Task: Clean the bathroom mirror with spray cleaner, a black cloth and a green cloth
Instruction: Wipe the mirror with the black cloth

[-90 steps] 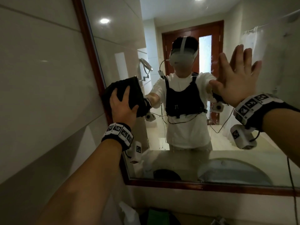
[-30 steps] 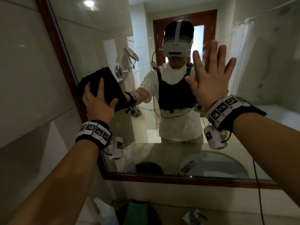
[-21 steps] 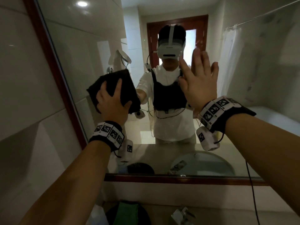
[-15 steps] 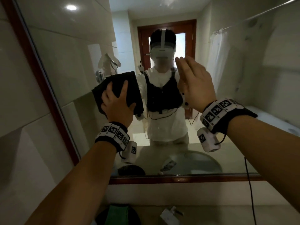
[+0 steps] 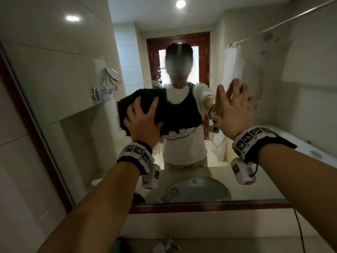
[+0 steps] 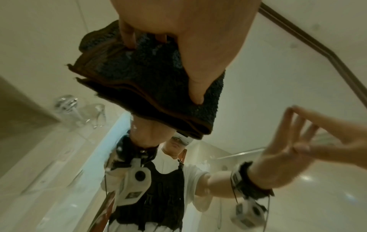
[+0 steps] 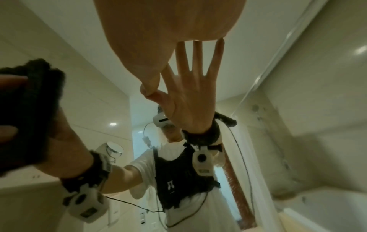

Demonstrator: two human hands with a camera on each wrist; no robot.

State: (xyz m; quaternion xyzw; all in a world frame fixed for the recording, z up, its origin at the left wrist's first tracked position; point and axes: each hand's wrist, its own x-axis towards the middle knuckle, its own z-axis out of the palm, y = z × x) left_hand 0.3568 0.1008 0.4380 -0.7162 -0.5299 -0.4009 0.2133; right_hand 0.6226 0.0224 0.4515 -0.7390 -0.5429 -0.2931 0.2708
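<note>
My left hand (image 5: 142, 115) presses a folded black cloth (image 5: 145, 99) flat against the bathroom mirror (image 5: 76, 73), left of the glass's middle. In the left wrist view the thumb and fingers of my left hand (image 6: 184, 47) lie spread over the cloth (image 6: 143, 81). My right hand (image 5: 231, 106) rests flat on the glass to the right, fingers straight and holding nothing. In the right wrist view my right hand (image 7: 158, 31) meets its own reflection. A green cloth (image 5: 118, 245) lies on the counter at the bottom edge. No spray bottle shows.
The mirror's brown wooden frame (image 5: 200, 205) runs along the bottom and up the left side, with tiled wall beyond it. A chrome tap (image 5: 166, 243) stands below on the counter. The glass reflects a basin, a shower curtain and a door.
My left hand has slid the black cloth rightward from the mirror's left frame toward the middle. The right hand stays flat on the glass.
</note>
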